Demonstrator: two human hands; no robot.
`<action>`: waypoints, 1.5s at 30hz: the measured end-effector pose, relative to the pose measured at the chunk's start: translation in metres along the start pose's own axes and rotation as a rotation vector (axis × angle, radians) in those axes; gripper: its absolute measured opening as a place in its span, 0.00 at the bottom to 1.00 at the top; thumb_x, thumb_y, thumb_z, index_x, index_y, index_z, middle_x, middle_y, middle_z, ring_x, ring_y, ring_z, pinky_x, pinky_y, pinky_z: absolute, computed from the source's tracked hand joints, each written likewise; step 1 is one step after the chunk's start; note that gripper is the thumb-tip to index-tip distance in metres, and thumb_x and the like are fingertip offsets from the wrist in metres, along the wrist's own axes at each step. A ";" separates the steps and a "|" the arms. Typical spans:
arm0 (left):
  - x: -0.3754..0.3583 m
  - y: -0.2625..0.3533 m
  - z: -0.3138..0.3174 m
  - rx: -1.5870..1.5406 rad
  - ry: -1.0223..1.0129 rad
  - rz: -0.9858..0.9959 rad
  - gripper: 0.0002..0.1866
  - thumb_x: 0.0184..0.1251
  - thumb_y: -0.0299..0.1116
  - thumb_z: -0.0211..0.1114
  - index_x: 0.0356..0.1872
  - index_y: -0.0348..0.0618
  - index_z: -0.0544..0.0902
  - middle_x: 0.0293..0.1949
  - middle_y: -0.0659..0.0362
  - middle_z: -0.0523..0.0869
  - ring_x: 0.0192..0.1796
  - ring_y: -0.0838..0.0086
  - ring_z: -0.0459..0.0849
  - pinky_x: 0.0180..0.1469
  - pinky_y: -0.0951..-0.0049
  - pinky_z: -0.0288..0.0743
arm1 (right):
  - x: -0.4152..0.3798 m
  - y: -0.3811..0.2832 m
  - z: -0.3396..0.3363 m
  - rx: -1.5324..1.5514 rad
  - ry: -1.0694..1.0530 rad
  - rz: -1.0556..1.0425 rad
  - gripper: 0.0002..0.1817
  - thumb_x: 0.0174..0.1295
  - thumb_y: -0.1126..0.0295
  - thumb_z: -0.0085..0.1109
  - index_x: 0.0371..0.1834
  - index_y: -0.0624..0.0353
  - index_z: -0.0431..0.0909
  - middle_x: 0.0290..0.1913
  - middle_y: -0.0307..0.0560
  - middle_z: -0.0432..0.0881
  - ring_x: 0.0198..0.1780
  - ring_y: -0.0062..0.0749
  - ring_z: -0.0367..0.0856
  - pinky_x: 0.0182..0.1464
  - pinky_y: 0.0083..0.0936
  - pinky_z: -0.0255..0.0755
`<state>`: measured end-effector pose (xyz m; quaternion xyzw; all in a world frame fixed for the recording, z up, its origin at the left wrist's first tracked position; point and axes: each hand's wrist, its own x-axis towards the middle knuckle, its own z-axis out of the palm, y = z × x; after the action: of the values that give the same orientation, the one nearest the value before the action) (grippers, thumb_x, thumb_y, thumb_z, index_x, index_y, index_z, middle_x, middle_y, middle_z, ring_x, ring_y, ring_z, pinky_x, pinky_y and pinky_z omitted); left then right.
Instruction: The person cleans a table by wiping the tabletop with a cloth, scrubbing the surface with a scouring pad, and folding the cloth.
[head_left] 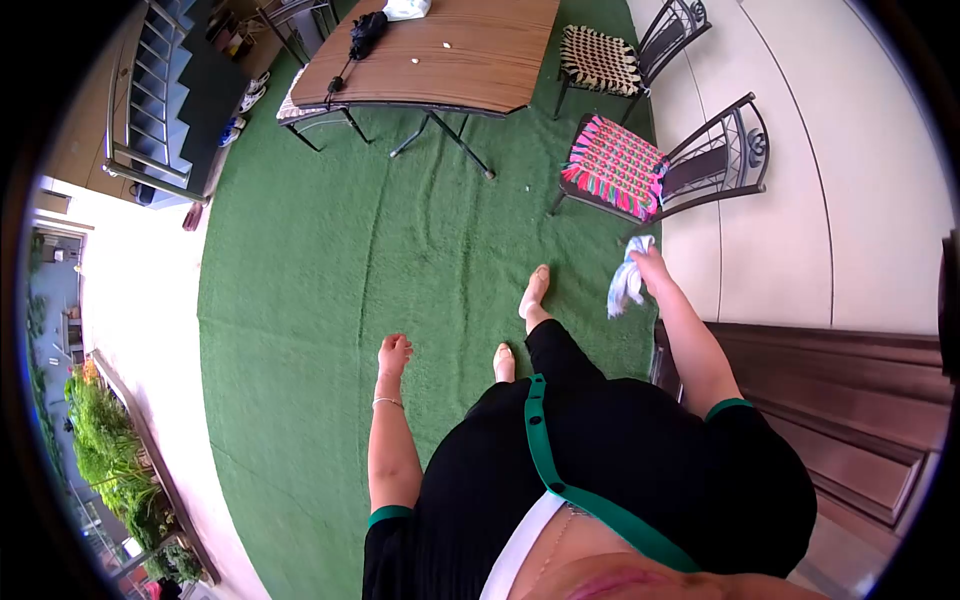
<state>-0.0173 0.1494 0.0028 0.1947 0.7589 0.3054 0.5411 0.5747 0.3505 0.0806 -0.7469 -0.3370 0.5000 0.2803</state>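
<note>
My right hand (pixel 651 268) grips a white and pale blue cloth (pixel 627 282), which hangs down from the fingers in loose folds. It is held out to the right, close to a metal chair (pixel 735 165) with a pink woven seat cover (pixel 615 165). Out on the other side, my left hand (pixel 396 351) hangs over the green carpet (pixel 290 350) with its fingers curled in and nothing seen in them. A thin bracelet (pixel 388 402) circles that wrist. Both my feet (pixel 536 290) are on the carpet, one ahead of the other.
Ahead stands a brown wooden table (pixel 450 60) bearing a black folded item (pixel 368 35) and small pale bits. A second chair (pixel 600 60) is by the right wall. A dark wooden door (pixel 850 390) is at right, stairs (pixel 155 90) at far left, plants (pixel 105 440) at left.
</note>
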 end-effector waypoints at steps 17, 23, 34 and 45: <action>0.037 0.098 0.113 0.100 -0.069 -0.391 0.20 0.71 0.45 0.62 0.55 0.42 0.80 0.42 0.57 0.90 0.41 0.72 0.89 0.37 0.70 0.80 | 0.233 -0.336 0.260 -1.010 -0.081 -1.061 0.37 0.63 0.39 0.62 0.75 0.34 0.66 0.78 0.55 0.60 0.77 0.61 0.54 0.75 0.57 0.52; 0.124 0.169 0.119 0.182 -0.080 -0.317 0.19 0.71 0.44 0.63 0.53 0.42 0.81 0.43 0.56 0.90 0.39 0.73 0.89 0.37 0.72 0.80 | 0.282 -0.317 0.290 -1.086 -0.118 -1.046 0.37 0.66 0.38 0.57 0.78 0.23 0.60 0.82 0.49 0.51 0.81 0.60 0.45 0.79 0.59 0.38; 0.241 0.378 0.191 0.076 -0.192 -0.032 0.17 0.77 0.41 0.59 0.58 0.41 0.79 0.47 0.58 0.88 0.48 0.75 0.86 0.48 0.74 0.77 | 0.484 -0.425 0.262 -1.356 0.031 -1.086 0.31 0.73 0.36 0.40 0.79 0.14 0.52 0.83 0.40 0.50 0.83 0.51 0.45 0.80 0.54 0.38; 0.283 0.451 0.298 -0.161 0.029 -0.184 0.30 0.72 0.47 0.67 0.60 0.31 0.69 0.48 0.49 0.85 0.48 0.70 0.83 0.52 0.68 0.78 | 0.658 -0.599 0.305 -1.245 -0.062 -0.776 0.43 0.67 0.33 0.49 0.83 0.27 0.48 0.84 0.52 0.45 0.82 0.63 0.40 0.78 0.62 0.36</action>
<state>0.1516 0.7348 0.0404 0.0758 0.7543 0.3173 0.5697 0.3353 1.2606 0.0616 -0.5802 -0.8066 0.1017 -0.0488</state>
